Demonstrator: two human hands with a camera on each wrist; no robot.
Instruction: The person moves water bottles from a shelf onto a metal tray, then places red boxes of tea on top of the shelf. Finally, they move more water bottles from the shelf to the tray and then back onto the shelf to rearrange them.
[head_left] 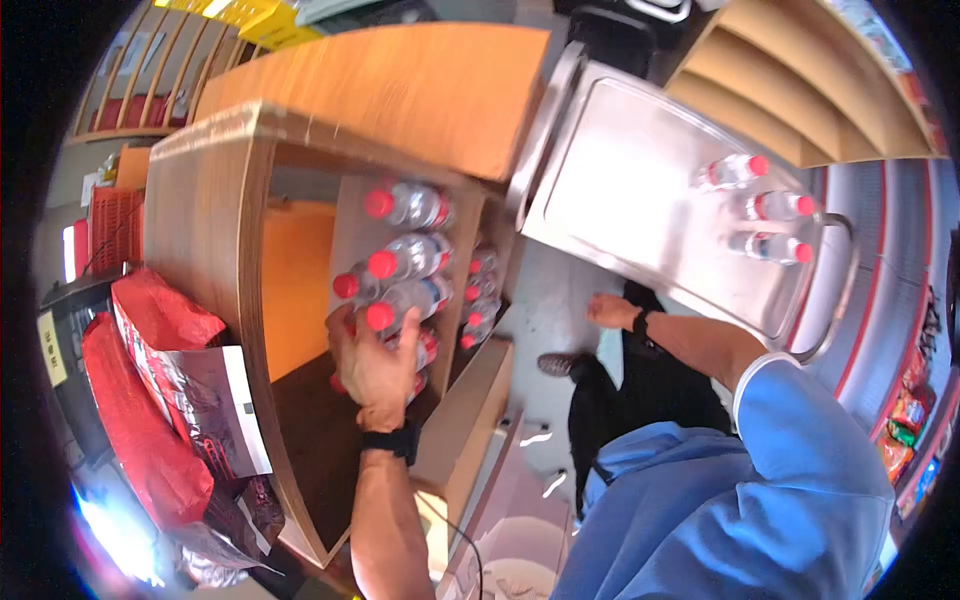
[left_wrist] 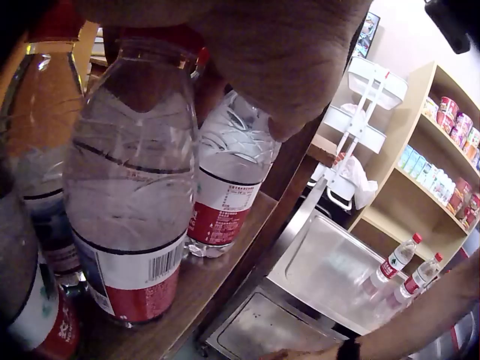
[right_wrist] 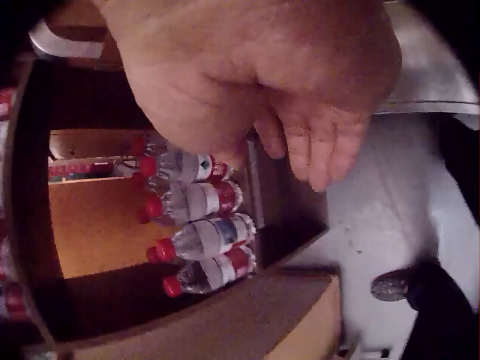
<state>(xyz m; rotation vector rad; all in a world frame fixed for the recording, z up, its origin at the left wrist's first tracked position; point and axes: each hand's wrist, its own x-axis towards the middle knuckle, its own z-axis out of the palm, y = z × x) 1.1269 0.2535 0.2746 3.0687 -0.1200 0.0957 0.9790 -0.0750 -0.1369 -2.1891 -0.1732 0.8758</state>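
My left hand (head_left: 378,368) reaches into a wooden cabinet (head_left: 205,190), its thumb and fingers around the top of a clear water bottle (left_wrist: 131,187) with a red cap and a red-and-white label. That bottle stands among several similar bottles (head_left: 412,257) on the shelf. In the left wrist view the palm covers part of the cap, and the thumb lies close to a neighbouring bottle (left_wrist: 229,180). My right hand (head_left: 608,311) hangs beside my body, fingers loosely curled, holding nothing. The right wrist view shows this hand (right_wrist: 277,90) from close up, with the cabinet bottles (right_wrist: 217,236) beyond.
A metal cart (head_left: 600,190) stands to the right of the cabinet, with three bottles (head_left: 775,206) on its tray. More bottles (head_left: 482,295) show in the neighbouring compartment. Red packages (head_left: 150,420) lie left of the cabinet; wooden shelving (head_left: 790,75) stands behind the cart.
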